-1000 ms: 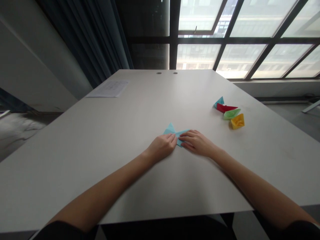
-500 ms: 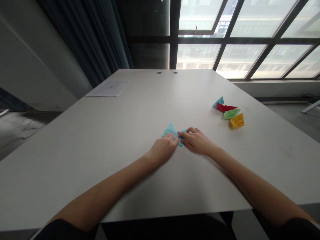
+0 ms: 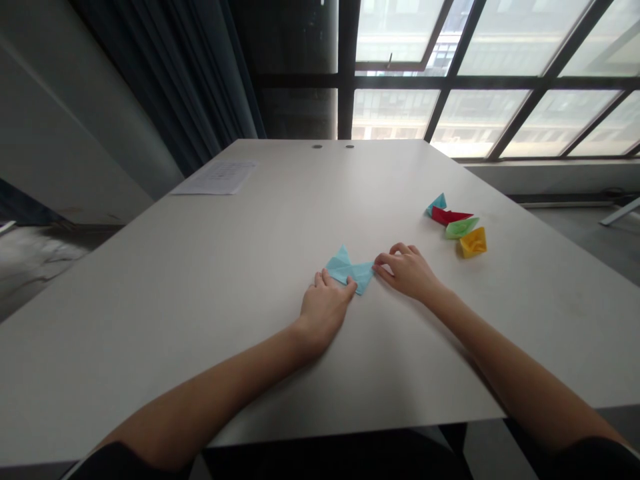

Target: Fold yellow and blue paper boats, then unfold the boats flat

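A light-blue sheet of folded paper (image 3: 353, 270) lies on the white table (image 3: 280, 220), with one point standing up at its far left and another reaching right. My left hand (image 3: 326, 303) rests at its near left side, fingers and thumb spread, their tips on the paper's lower edge. At the right point, my right hand (image 3: 407, 270) has thumb and forefinger pinched together on the corner. Its other fingers are curled above.
Right of my hands sits a row of folded paper pieces: blue (image 3: 437, 203), red (image 3: 450, 215), green (image 3: 461, 229) and yellow (image 3: 473, 243). Printed sheets (image 3: 215, 178) lie at the table's far left edge. Windows (image 3: 395, 113) stand beyond the table's far end.
My right hand has shifted right, from the paper's middle to its right corner. My left hand has drawn back slightly and spread, showing more of the paper.
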